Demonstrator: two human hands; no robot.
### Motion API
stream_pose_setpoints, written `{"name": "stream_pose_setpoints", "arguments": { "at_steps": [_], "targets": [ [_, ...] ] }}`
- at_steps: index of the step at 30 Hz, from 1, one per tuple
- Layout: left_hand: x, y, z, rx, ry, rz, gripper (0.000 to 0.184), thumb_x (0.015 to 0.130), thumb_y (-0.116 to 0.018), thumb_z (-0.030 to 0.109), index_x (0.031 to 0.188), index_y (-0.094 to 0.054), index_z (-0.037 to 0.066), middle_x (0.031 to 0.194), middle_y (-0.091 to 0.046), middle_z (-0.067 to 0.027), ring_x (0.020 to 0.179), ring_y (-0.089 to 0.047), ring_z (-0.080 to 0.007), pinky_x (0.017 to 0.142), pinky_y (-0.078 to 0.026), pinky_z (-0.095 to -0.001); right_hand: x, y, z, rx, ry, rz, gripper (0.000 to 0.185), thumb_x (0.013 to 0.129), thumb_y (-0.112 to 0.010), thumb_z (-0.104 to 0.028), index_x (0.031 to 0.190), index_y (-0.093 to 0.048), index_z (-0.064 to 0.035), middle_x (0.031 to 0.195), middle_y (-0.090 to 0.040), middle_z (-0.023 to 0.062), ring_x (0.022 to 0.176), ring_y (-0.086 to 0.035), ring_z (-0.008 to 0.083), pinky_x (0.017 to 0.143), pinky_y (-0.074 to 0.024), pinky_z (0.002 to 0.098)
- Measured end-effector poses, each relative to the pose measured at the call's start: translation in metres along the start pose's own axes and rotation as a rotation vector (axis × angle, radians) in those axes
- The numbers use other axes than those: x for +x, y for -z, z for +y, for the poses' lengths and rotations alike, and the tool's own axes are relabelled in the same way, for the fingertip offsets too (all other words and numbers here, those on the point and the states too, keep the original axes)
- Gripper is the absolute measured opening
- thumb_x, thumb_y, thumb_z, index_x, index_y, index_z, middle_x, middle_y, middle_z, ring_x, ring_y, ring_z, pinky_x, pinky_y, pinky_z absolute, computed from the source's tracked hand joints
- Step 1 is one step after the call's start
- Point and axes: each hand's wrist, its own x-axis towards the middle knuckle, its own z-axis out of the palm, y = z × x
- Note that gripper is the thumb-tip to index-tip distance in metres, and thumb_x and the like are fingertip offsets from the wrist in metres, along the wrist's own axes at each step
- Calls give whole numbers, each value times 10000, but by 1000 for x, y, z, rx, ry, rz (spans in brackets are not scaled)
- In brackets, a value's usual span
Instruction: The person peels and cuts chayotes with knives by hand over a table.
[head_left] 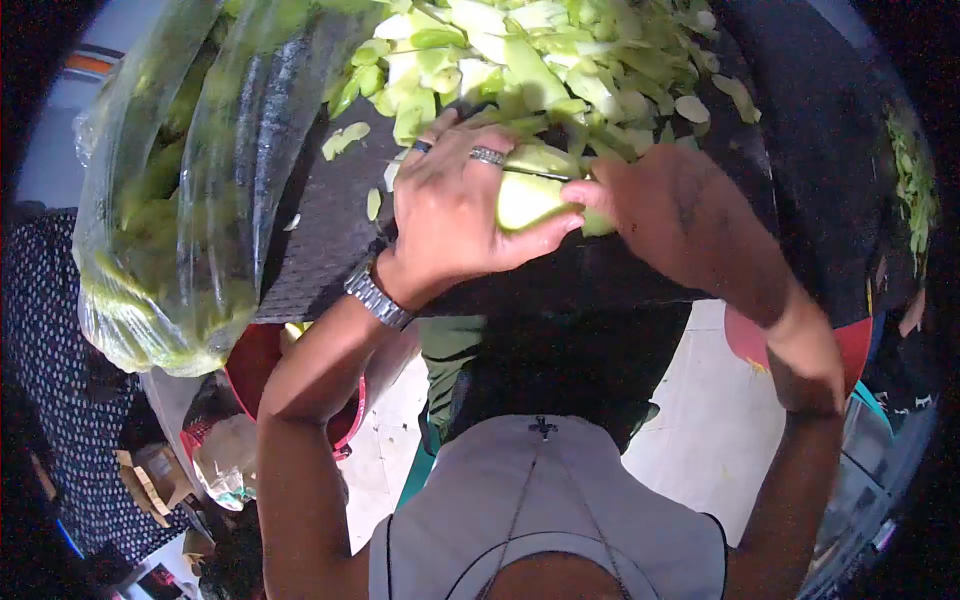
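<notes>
A peeled, pale green fruit or vegetable [527,200] is held low over the dark board, its exact kind unclear. My left hand [445,200], with rings and a wristwatch, wraps around its left side, thumb along the bottom. The thin dark edge of a knife [538,174] crosses the upper part of the piece. My right hand [640,190] is closed at the right end of that blade, its thumb against the fruit; its other fingers and the handle are hidden. Just beyond both hands lies a heap of pale green peelings and slices [530,60].
A clear plastic bag [170,220] full of green produce stands at the left edge of the dark work surface [330,250]. Below it is a red tub [250,370]. Another red container [850,350] sits beneath the right side. Scattered peelings lie on the surface.
</notes>
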Motion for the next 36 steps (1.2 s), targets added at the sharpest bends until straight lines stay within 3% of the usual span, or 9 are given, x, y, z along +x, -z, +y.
{"name": "stream_pose_setpoints", "arguments": {
  "at_steps": [4, 7, 9, 15, 18, 24, 27, 31, 36],
  "targets": [
    [10, 2, 2, 4, -54, 38, 658, 729, -799, 601, 1048, -709, 33, 1078, -739, -117, 1075, -690, -323, 1098, -392, -567, 6, -8, -5, 497, -168, -50, 358, 1018, -579, -389, 836, -573, -81, 714, -591, 114, 642, -637, 311, 537, -497, 445],
    [17, 8, 10, 70, -66, 5, 613, 773, -776, 569, 1081, -715, 42, 1171, -731, -111, 1174, -657, -313, 1121, -350, -582, -2, -9, -17, 505, -274, 24, 335, 1009, -588, -389, 905, -579, -71, 684, -606, 121, 642, -662, 331, 543, -513, 460],
    [12, 5, 6, 62, -78, 26, 573, 793, -768, 543, 1054, -719, 36, 1117, -740, -124, 1113, -680, -328, 1086, -396, -557, -10, -5, -22, 462, -228, 282, 321, 1002, -594, -389, 975, -588, -69, 679, -611, 122, 652, -677, 332, 541, -520, 456],
    [2, -5, -11, -59, 9, 61, 519, 821, -758, 494, 957, -712, -5, 848, -722, -182, 822, -708, -378, 864, -538, -451, -6, 32, -13, 359, -297, -204, 226, 1011, -579, -312, 1084, -591, -99, 725, -626, 102, 690, -688, 269, 526, -525, 394],
    [2, -3, -10, -4, -14, 35, 556, 841, -732, 525, 956, -702, -18, 772, -688, -176, 750, -691, -358, 738, -547, -448, -16, 20, -25, 211, -237, 87, 201, 1021, -563, -306, 1035, -568, -106, 636, -608, 83, 591, -672, 292, 504, -534, 425],
    [6, 1, -5, -9, -67, 14, 546, 856, -717, 502, 1015, -698, -20, 824, -705, -187, 781, -698, -366, 791, -542, -444, -14, 21, -32, 583, -463, -179, 247, 1040, -535, -353, 970, -533, -116, 597, -607, 148, 575, -678, 332, 504, -549, 473],
    [4, -1, -11, -213, 19, -16, 475, 876, -708, 441, 1023, -696, -11, 863, -716, -192, 811, -698, -385, 834, -540, -448, -25, -3, -50, 337, -403, 90, 264, 1044, -527, -378, 948, -533, -133, 585, -578, 101, 531, -655, 291, 477, -537, 424],
    [16, -9, -3, -182, -15, 15, 412, 881, -714, 400, 1034, -711, 17, 909, -724, -195, 871, -697, -381, 983, -477, -521, -27, 2, -50, -178, -308, 86, 271, 1046, -526, -405, 947, -555, -154, 586, -516, 17, 517, -616, 212, 447, -494, 370],
    [17, -3, 31, 104, 234, 37, 556, 801, -798, 409, 1139, -687, -18, 1349, -601, -285, 1322, -486, -477, 1128, -373, -520, -29, -16, -58, -52, -371, 163, 245, 1044, -541, -376, 998, -586, -140, 596, -506, 20, 565, -625, 197, 490, -486, 369]
  ]
}}
